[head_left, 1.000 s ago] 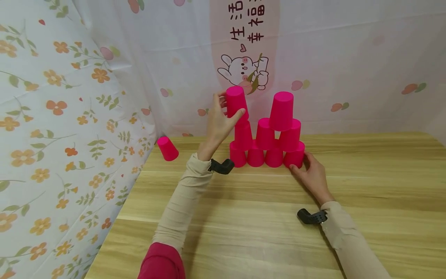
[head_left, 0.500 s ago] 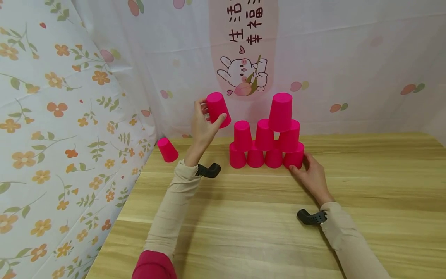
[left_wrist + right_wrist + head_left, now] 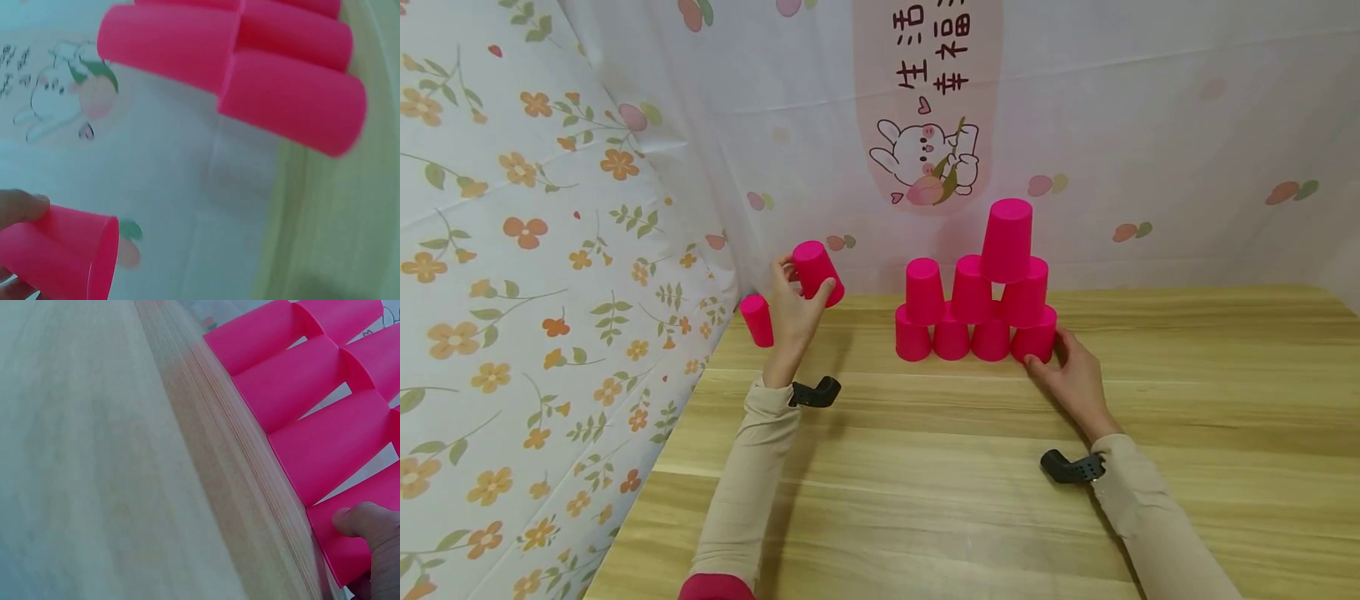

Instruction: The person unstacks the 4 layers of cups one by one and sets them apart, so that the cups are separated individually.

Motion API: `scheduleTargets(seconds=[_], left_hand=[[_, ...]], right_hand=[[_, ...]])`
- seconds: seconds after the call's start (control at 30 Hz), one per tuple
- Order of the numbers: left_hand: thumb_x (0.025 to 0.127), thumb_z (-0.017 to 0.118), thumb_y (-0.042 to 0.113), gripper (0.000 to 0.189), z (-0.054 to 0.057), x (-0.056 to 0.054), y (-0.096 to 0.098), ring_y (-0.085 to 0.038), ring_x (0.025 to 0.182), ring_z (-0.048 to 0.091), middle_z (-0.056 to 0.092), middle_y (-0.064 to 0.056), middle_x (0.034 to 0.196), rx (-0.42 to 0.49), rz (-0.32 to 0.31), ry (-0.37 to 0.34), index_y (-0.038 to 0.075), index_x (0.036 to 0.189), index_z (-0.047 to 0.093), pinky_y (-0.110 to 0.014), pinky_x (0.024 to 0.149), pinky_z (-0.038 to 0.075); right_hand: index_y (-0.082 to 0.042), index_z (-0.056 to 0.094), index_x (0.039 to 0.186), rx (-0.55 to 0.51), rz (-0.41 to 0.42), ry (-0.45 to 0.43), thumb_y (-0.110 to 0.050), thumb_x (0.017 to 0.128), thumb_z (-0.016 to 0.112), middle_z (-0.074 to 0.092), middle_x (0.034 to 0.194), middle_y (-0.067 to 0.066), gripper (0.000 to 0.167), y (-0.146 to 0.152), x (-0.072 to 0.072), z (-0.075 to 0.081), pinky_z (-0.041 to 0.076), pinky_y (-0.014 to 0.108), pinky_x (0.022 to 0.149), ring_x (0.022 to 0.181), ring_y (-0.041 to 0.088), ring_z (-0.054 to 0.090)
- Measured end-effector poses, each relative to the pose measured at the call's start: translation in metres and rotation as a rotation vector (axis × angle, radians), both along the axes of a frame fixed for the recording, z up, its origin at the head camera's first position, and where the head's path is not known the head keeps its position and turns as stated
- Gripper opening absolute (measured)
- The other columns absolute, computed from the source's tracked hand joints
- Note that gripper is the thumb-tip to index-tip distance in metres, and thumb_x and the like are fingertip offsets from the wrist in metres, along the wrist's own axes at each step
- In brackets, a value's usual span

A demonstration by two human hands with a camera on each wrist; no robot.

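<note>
My left hand (image 3: 794, 321) holds an upside-down pink plastic cup (image 3: 818, 275) above the table's back left, tilted; the left wrist view shows the thumb on this cup's (image 3: 69, 247) side and its open rim facing right. My right hand (image 3: 1072, 379) grips the rightmost bottom cup (image 3: 1033, 335) of a pink cup stack, its thumb in front and fingers round the far side. Above the bottom row, the stack has three cups, the left one (image 3: 924, 292) with nothing on it. A single cup (image 3: 1007, 242) stands on top at the right.
Another upside-down pink cup (image 3: 756, 320) stands at the table's left edge, partly behind my left hand. The wooden table (image 3: 940, 467) meets a white patterned cloth (image 3: 1150, 150) at the back. A floral cloth (image 3: 535, 333) hangs along the left side.
My left hand has lifted its cup off the left second-row cup and carried it left and down. The right hand has stayed in place at the bottom right cup.
</note>
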State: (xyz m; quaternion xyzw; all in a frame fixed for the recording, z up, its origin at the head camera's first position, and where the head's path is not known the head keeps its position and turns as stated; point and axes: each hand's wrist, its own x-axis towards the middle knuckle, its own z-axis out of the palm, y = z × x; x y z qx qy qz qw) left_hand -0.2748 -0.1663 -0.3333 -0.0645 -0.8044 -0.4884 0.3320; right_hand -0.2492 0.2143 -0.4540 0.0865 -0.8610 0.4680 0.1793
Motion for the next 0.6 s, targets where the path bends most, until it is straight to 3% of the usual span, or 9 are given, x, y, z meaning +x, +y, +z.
scheduleTargets(seconds=[0.23, 0.43, 0.6], left_hand=[[0.077, 0.072, 0.009, 0.058, -0.027, 0.007, -0.020, -0.032, 0.102, 0.051, 0.054, -0.023, 0.117, -0.012, 0.104, -0.050, -0.005, 0.122, 0.039, -0.043, 0.080, 0.045], [0.076, 0.072, 0.006, 0.055, -0.046, 0.010, -0.031, -0.035, 0.100, 0.053, 0.056, -0.024, 0.113, -0.011, 0.161, -0.074, -0.005, 0.121, 0.043, -0.050, 0.085, 0.044], [0.076, 0.073, 0.008, 0.056, -0.059, 0.011, -0.037, -0.036, 0.102, 0.050, 0.053, -0.024, 0.111, -0.063, 0.213, -0.078, -0.005, 0.123, 0.046, -0.047, 0.085, 0.042]], right_hand=[[0.007, 0.045, 0.129, -0.005, -0.006, 0.003, -0.013, 0.080, 0.071, 0.052, 0.124, 0.027, 0.059, 0.000, 0.000, -0.002, 0.041, 0.050, 0.093, 0.113, 0.043, 0.050], [0.007, 0.044, 0.130, -0.001, -0.001, -0.004, -0.014, 0.081, 0.070, 0.051, 0.125, 0.027, 0.059, 0.001, 0.000, -0.004, 0.041, 0.050, 0.093, 0.114, 0.044, 0.050], [0.007, 0.044, 0.131, -0.011, 0.005, -0.002, -0.014, 0.082, 0.070, 0.051, 0.125, 0.027, 0.059, 0.000, 0.000, -0.003, 0.040, 0.049, 0.093, 0.114, 0.043, 0.049]])
